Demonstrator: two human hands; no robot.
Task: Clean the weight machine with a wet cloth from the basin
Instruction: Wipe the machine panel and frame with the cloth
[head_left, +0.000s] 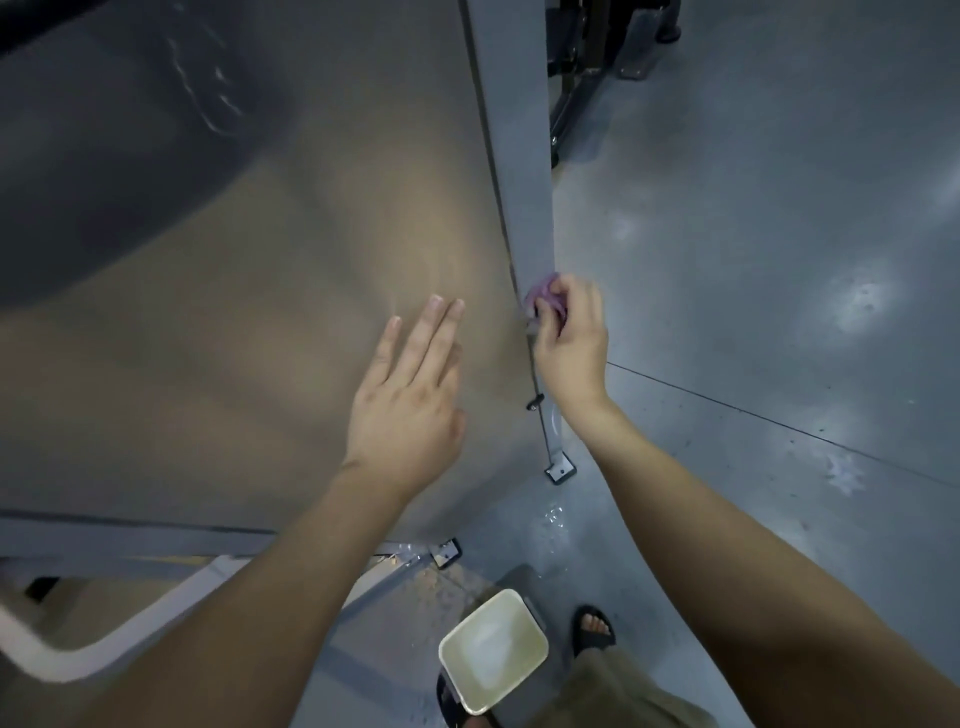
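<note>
The weight machine's broad tan side panel (260, 312) fills the left of the view, edged on its right by a grey metal upright (519, 156). My right hand (571, 343) grips a bunched purple cloth (543, 296) and presses it against the lower part of that upright. My left hand (410, 395) lies flat on the tan panel with its fingers straight. A cream square basin (493, 649) holding water stands on the floor below, near my feet.
The grey floor (753, 312) stretches to the right, with a wet patch (556, 519) by the machine's bolted foot plate (560, 472). My sandalled foot (595, 626) is beside the basin. Another machine's dark frame (597, 52) stands at the top. A white curved bar (78, 660) lies at the lower left.
</note>
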